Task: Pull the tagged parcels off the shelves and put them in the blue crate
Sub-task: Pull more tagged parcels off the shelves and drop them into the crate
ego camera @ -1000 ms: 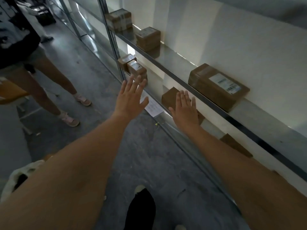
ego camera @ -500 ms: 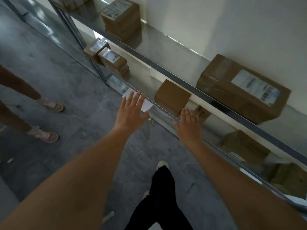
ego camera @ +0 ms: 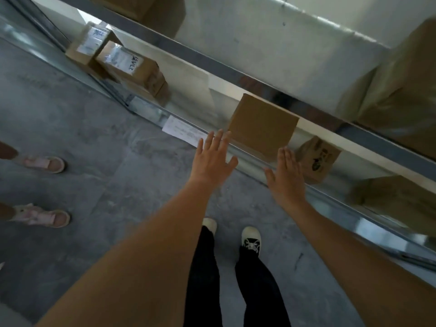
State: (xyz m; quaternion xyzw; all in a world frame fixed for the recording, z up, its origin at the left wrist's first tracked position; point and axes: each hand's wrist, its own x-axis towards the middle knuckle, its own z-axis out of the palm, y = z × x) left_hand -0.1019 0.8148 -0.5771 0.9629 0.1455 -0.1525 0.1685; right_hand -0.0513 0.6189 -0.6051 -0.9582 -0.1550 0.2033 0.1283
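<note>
Parcel: plain brown box (ego camera: 263, 125) sat on the lower shelf (ego camera: 250, 159), at 12 o'clock between both hands.
Left hand (ego camera: 213, 159): fingers straight and spread, holding nothing, just short of the box's left corner.
Right hand (ego camera: 286, 175): flat, empty, fingertips near the box's right corner.
Surface: metal shelving, grey concrete floor (ego camera: 99, 138), a bystander's sandals (ego camera: 42, 190) at 9 o'clock.

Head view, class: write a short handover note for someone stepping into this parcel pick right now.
Left hand: open, holding nothing, just short of the plain cardboard box.
Right hand: open, holding nothing, at that box's other side.
Box sits on the lower shelf; no tag shows on its visible faces.
Labelled parcels lie farther left on the same shelf.
Blue crate: out of view.
Done: nothing visibly picked.
Left: grip, pull, crate it.
</note>
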